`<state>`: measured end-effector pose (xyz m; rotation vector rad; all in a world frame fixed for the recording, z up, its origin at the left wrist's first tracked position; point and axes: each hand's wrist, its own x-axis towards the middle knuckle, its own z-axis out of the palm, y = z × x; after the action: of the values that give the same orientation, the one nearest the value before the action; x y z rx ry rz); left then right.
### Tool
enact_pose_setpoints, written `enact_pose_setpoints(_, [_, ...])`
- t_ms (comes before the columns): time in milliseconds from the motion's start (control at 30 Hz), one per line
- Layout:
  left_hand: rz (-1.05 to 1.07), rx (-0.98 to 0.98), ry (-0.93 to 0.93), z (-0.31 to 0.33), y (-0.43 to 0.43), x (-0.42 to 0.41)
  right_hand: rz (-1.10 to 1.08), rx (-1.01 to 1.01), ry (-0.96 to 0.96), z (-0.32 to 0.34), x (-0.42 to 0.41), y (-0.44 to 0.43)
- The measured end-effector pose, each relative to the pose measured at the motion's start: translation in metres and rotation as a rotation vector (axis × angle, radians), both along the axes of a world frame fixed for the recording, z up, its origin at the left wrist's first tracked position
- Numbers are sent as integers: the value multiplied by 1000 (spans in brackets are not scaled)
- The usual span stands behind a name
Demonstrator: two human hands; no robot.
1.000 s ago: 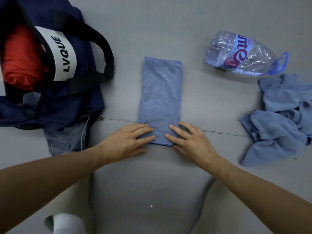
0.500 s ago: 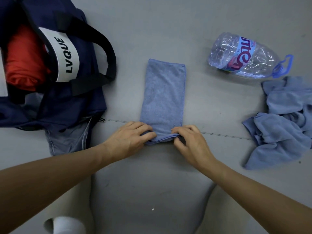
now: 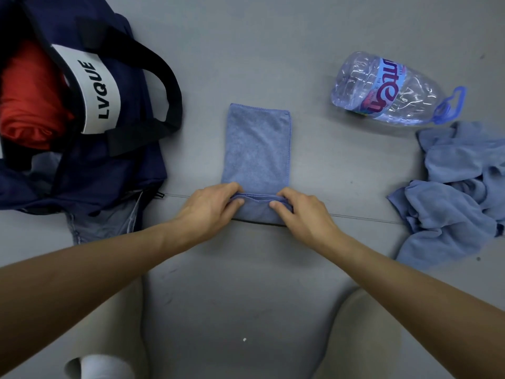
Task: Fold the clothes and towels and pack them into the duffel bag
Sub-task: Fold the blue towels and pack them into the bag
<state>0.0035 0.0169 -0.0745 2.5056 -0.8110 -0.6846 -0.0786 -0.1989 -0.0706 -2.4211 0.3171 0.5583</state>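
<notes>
A narrow folded blue towel [image 3: 257, 149] lies on the grey floor in front of me. Its near end is turned up and over into a short fold. My left hand [image 3: 210, 207] pinches the left corner of that fold and my right hand [image 3: 299, 212] pinches the right corner, thumbs on top. A navy duffel bag [image 3: 109, 160] with black handles and a white "LVQUE" label sits open at the left, with a red garment [image 3: 27, 105] inside. A crumpled pile of blue cloths [image 3: 451, 192] lies at the right.
A large clear plastic water bottle [image 3: 388, 88] lies on its side behind the pile. A grey denim piece [image 3: 101, 225] sticks out from under the bag. My knees and a white sock [image 3: 101, 366] show at the bottom edge.
My hands went from lying flat on the towel's near end to pinching it. They have lifted that end and rolled it away from me, so the towel looks shorter.
</notes>
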Motion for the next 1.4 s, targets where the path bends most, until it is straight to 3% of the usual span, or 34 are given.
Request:
enact_pose_setpoints(133, [88, 32, 0, 0, -6, 3, -18, -38, 38, -6, 19, -1])
enact_pose_setpoints(233, [78, 26, -45, -2, -6, 1, 67, -175, 18, -5, 25, 2])
enact_pose_setpoints(367, [43, 26, -164, -4, -2, 7, 385, -392, -481, -9, 13, 0])
enact_pose_setpoints(467, [-56, 44, -286, -6, 0, 14, 625, -334, -713, -15, 1, -3])
enact_pose_setpoints(633, [-315, -49, -492, -7, 3, 21, 655, -423, -386, -28, -14, -4])
enact_pose_setpoints(733, [-520, -130, -564, -13, 12, 21, 581, -368, -418, -35, -19, -8])
enact_pose_setpoints(800, [-541, -124, -527, -22, 22, 18, 543, -322, -469, -39, -21, -16])
enact_pose_setpoints(967, [-493, 80, -314, -35, 42, 11, 376, -183, -453, -31, -17, -19])
enact_pose_setpoints(1200, [-278, -123, -275, -22, 29, 12, 140, -4, -272, -18, -6, -16])
enact_pose_setpoints(1400, [-40, -70, -155, -2, 22, 11, 167, 21, -140, -10, -4, -18])
